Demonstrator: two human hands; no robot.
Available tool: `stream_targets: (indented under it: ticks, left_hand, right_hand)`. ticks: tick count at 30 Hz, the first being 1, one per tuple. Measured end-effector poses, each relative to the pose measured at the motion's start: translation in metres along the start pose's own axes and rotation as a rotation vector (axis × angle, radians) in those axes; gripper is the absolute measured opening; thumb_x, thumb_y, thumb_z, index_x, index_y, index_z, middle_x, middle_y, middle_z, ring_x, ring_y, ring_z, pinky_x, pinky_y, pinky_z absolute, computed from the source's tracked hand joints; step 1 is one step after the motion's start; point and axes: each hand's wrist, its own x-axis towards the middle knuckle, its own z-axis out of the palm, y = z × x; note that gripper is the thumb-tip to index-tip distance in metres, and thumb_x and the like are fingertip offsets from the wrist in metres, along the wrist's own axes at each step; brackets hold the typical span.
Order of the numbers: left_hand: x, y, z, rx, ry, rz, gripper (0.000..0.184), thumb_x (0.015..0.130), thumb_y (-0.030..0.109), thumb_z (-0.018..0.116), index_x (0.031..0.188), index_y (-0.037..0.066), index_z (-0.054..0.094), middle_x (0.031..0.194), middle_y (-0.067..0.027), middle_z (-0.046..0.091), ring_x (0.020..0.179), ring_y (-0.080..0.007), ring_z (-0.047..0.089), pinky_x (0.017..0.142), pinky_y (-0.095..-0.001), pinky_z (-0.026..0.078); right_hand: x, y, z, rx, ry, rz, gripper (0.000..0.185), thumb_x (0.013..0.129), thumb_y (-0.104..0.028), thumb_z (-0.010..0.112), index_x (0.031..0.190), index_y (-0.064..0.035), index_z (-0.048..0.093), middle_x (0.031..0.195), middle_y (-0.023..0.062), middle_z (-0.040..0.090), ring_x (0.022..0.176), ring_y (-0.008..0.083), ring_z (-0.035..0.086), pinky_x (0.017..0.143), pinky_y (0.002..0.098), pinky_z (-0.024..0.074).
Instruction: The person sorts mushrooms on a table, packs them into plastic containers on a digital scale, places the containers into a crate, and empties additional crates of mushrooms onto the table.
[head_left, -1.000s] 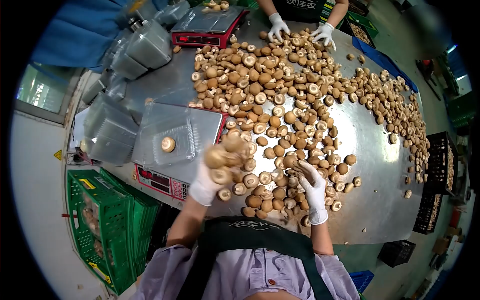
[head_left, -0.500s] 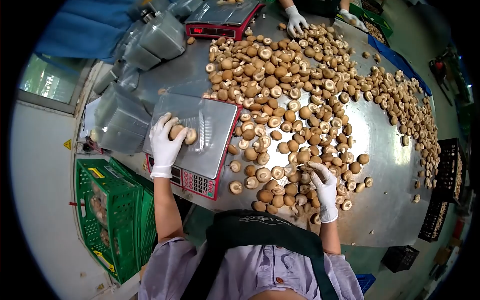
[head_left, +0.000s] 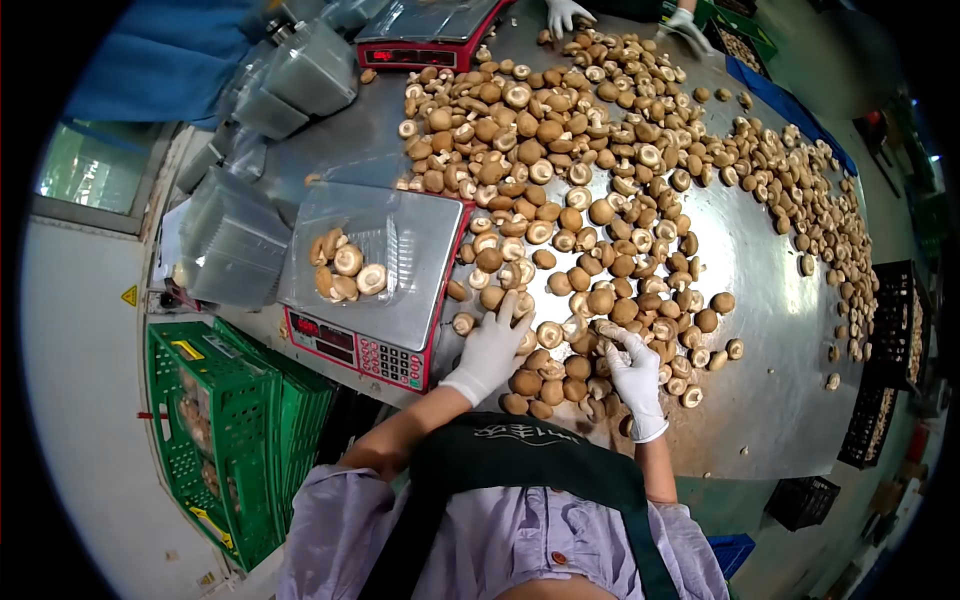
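Note:
My left hand (head_left: 490,352), in a white glove, reaches over the near left edge of the mushroom pile, fingers apart and touching mushrooms (head_left: 524,303). My right hand (head_left: 634,380), gloved too, is in the near part of the pile with its fingers closed round a brown mushroom (head_left: 606,328), partly hidden by the fingers. Left of my hands stands a red-framed scale (head_left: 425,290) with a steel plate. On it lies a clear plastic tray (head_left: 385,225) with several mushrooms (head_left: 348,260) bunched in its left part.
Stacked clear trays (head_left: 235,240) stand left of the scale. A second scale (head_left: 420,40) is at the back. Across the steel table (head_left: 750,420) another person's gloved hands (head_left: 568,14) reach in. Green crates (head_left: 215,430) stand at lower left, black crates (head_left: 895,330) at right.
My left hand has let go of mushrooms in the tray on the scale and moved right to the pile. The right hand has barely moved. The other person's hands have shifted back.

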Motion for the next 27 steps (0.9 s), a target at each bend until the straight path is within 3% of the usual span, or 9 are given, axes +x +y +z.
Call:
stream_targets:
  ticks: [4,7,10,14,15,17,21,24,27]
  left_hand:
    - [0.029,-0.005,0.002,-0.030,-0.042,-0.012,0.041,0.077,0.035,0.064,0.115,0.022,0.057,0.128,-0.0157,0.042,0.095,-0.0290,0.058,0.069,-0.0392,0.052]
    - [0.038,-0.006,-0.004,-0.180,-0.014,-0.004,0.025,0.078,0.028,0.063,0.099,0.013,0.064,0.120,-0.0146,0.049,0.093,-0.0301,0.060,0.072,-0.0396,0.052]
    - [0.042,-0.013,0.006,-0.624,0.317,0.024,0.031,0.079,0.027,0.066,0.106,0.011,0.067,0.130,-0.0226,0.048,0.106,-0.0357,0.057,0.089,-0.0376,0.046]
    - [0.040,-0.022,-0.007,-1.377,0.169,-0.251,0.032,0.089,0.019,0.059,0.114,-0.002,0.059,0.114,-0.0110,0.059,0.095,-0.0157,0.060,0.078,-0.0249,0.050]
    - [0.034,-0.014,-0.028,-1.540,0.085,-0.423,0.036,0.092,0.019,0.055,0.121,-0.003,0.054,0.110,-0.0090,0.060,0.097,-0.0176,0.060,0.078,-0.0287,0.051]
    - [0.027,-0.018,-0.033,-1.705,0.033,-0.442,0.035,0.094,0.017,0.051,0.124,0.000,0.050,0.111,-0.0090,0.060,0.100,-0.0191,0.060,0.078,-0.0302,0.051]
    - [0.014,-0.028,-0.026,-1.866,-0.059,-0.451,0.034,0.094,0.022,0.047,0.123,0.004,0.050,0.112,-0.0084,0.060,0.105,-0.0221,0.058,0.083,-0.0358,0.049]
    - [0.010,-0.033,-0.021,-2.123,-0.076,-0.468,0.036,0.091,0.036,0.042,0.116,0.011,0.051,0.113,-0.0065,0.058,0.108,-0.0239,0.055,0.087,-0.0454,0.044]
    - [0.006,-0.030,-0.014,-2.058,-0.031,-0.584,0.034,0.092,0.035,0.047,0.116,0.012,0.052,0.105,-0.0040,0.060,0.100,-0.0211,0.059,0.081,-0.0380,0.046]
  right_hand:
    - [-0.002,-0.014,-0.008,-0.045,-0.041,0.152,0.020,0.083,-0.004,0.062,0.102,-0.0061,0.067,0.093,0.0125,0.067,0.083,0.0212,0.066,0.071,0.0295,0.0506]
    - [-0.004,-0.007,-0.011,-0.145,0.032,0.002,0.019,0.082,-0.004,0.062,0.101,-0.0056,0.067,0.093,0.0125,0.067,0.082,0.0204,0.065,0.071,0.0294,0.0505]
    - [-0.006,-0.009,-0.020,-0.159,0.061,0.048,0.018,0.082,-0.004,0.062,0.100,-0.0052,0.067,0.092,0.0130,0.067,0.082,0.0221,0.065,0.073,0.0301,0.0505]
    - [-0.001,-0.006,-0.027,-0.189,0.091,0.054,0.018,0.082,-0.006,0.062,0.099,-0.0050,0.066,0.091,0.0140,0.066,0.083,0.0270,0.065,0.076,0.0322,0.0503]
    - [0.003,-0.002,-0.026,-0.244,0.091,0.037,0.018,0.081,-0.007,0.063,0.098,-0.0049,0.066,0.090,0.0144,0.066,0.082,0.0286,0.064,0.076,0.0331,0.0503]
    - [0.016,0.005,-0.022,-0.317,0.081,-0.013,0.025,0.077,-0.009,0.065,0.102,-0.0052,0.064,0.096,0.0147,0.065,0.087,0.0294,0.062,0.078,0.0351,0.0498]
    - [0.043,-0.015,0.005,-0.884,-0.058,-0.217,0.049,0.070,-0.018,0.072,0.115,-0.0081,0.058,0.115,0.0082,0.059,0.097,0.0278,0.056,0.081,0.0361,0.0487]
    - [0.053,-0.007,0.027,-0.839,0.016,-0.348,0.042,0.071,-0.015,0.070,0.110,-0.0053,0.059,0.112,0.0093,0.059,0.094,0.0276,0.055,0.081,0.0353,0.0477]
    - [0.045,-0.011,0.035,-0.612,0.056,-0.394,0.026,0.072,-0.011,0.068,0.096,-0.0086,0.063,0.101,0.0057,0.063,0.089,0.0259,0.056,0.076,0.0353,0.0473]
